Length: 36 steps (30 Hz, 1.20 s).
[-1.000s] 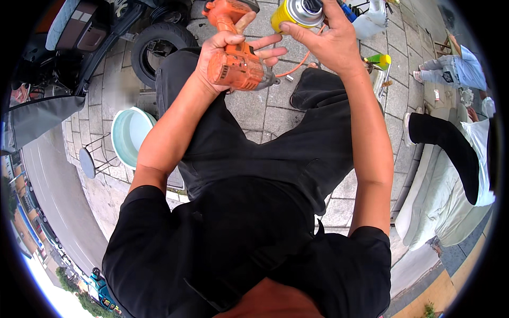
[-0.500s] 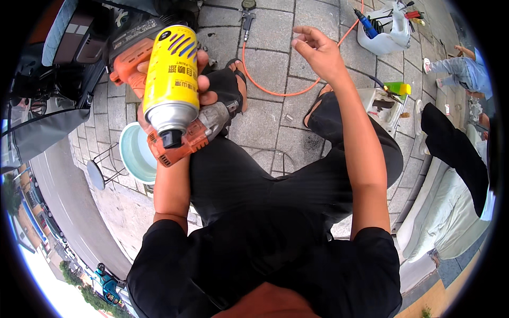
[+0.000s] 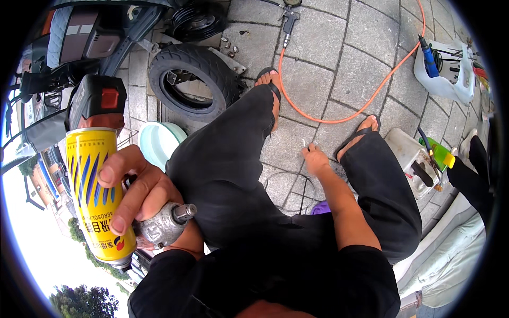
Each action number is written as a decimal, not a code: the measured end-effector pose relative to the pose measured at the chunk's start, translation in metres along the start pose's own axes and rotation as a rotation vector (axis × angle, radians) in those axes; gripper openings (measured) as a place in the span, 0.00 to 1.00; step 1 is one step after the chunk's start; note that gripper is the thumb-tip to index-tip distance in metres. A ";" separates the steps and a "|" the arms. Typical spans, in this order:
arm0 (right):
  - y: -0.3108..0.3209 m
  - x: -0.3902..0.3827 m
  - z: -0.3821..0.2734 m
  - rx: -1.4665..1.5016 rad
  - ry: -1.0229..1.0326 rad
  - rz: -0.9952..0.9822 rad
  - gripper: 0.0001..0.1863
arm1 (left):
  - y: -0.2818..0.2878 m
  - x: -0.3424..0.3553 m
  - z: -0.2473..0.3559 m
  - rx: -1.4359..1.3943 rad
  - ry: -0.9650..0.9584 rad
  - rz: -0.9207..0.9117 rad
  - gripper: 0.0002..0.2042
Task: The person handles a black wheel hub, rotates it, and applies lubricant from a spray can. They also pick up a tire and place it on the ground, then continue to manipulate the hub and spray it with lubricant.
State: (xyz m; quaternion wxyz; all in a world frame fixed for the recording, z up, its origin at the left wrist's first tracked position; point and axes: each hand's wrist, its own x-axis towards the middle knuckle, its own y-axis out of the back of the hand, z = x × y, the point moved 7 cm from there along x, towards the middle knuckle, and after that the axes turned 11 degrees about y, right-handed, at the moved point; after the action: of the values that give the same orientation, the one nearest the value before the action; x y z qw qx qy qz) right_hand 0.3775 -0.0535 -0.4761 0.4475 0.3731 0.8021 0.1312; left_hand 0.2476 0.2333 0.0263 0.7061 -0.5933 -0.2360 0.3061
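Observation:
My left hand [image 3: 140, 185] is closed around a yellow aerosol paint can [image 3: 90, 193] with blue stripes, and it also holds a cordless impact wrench [image 3: 161, 227]. The wrench's bare square drive sticks out past my fingers, and its black battery shows above the can. My right hand [image 3: 317, 160] reaches down to the paving between my feet, fingers drawn together at the ground. Whatever lies in its fingertips is too small and hidden to make out.
A black tyre [image 3: 193, 82] lies left of my feet, beside a pale green basin [image 3: 159, 143]. An orange air hose [image 3: 339, 121] curves across the paving to an inflator gun [image 3: 289, 24]. A white cut-open jug [image 3: 448, 74] with tools and a white tray [image 3: 403, 146] stand right.
My left hand has moved left and lower, turning the can and wrench. My right hand has dropped from raised to the paving, where a small metal cylinder lay. The view has shifted.

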 end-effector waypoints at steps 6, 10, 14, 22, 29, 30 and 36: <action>0.079 0.005 0.015 0.241 -0.084 0.230 0.18 | -0.023 -0.003 -0.009 0.229 0.230 -0.154 0.19; 0.155 -0.008 0.011 0.401 -0.131 0.381 0.21 | -0.020 -0.014 -0.033 0.326 0.399 -0.364 0.25; 0.212 -0.051 -0.019 0.491 -0.239 0.581 0.27 | -0.017 -0.023 -0.060 0.133 0.863 -0.458 0.50; 0.249 -0.122 -0.076 1.142 -0.118 0.781 0.21 | -0.018 -0.061 -0.098 0.099 0.514 -0.371 0.28; 0.318 -0.191 -0.125 1.538 0.273 0.928 0.20 | -0.003 -0.105 -0.140 0.087 0.618 -0.421 0.28; 0.325 -0.193 -0.140 1.543 0.304 0.911 0.20 | 0.003 -0.110 -0.138 0.128 0.601 -0.424 0.29; 0.335 -0.249 -0.173 1.625 0.409 0.881 0.21 | 0.002 -0.100 -0.171 0.307 0.809 -0.472 0.28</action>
State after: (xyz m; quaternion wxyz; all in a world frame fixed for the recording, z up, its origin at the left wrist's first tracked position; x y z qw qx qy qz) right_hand 0.4770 0.0199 -0.0420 -0.1885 0.8096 0.4976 -0.2476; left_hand 0.2968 0.0436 -0.0039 0.8705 -0.4840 -0.0229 -0.0860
